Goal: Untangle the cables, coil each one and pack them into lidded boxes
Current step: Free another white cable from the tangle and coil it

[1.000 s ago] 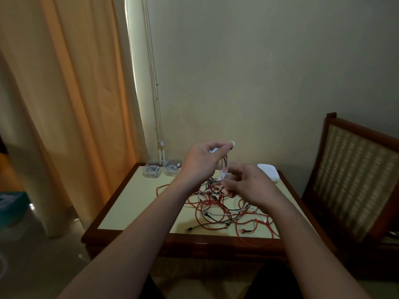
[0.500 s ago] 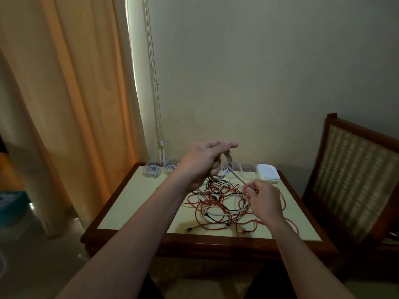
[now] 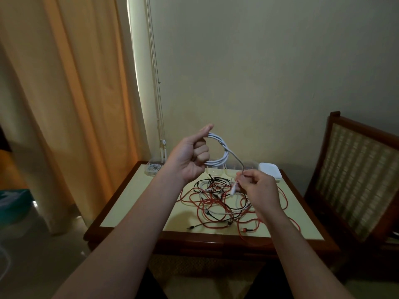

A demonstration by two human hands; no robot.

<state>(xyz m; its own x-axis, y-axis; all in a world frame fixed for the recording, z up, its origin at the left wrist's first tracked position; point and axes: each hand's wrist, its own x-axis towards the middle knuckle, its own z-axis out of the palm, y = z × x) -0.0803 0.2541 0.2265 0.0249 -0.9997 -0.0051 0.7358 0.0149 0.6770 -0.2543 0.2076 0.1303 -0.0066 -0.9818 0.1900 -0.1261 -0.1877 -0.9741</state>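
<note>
My left hand (image 3: 192, 155) is raised above the table and grips a coil of white cable (image 3: 220, 151), the loops held between thumb and curled fingers. The cable's free end runs down to my right hand (image 3: 255, 186), which pinches it near its plug. Below both hands a tangle of red, black and white cables (image 3: 218, 203) lies on the yellow tabletop (image 3: 138, 203). A clear box with a coiled white cable (image 3: 152, 168) stands at the table's far left corner. Empty clear boxes (image 3: 216, 170) stand along the far edge.
A stack of white lids (image 3: 269, 170) sits at the far right of the table. A wooden chair with a woven back (image 3: 356, 178) stands to the right. Orange curtains (image 3: 64, 104) hang on the left, and the wall is close behind the table.
My left hand has turned so the white coil now hangs open and round. My right hand has moved slightly up along the cable's loose end.
</note>
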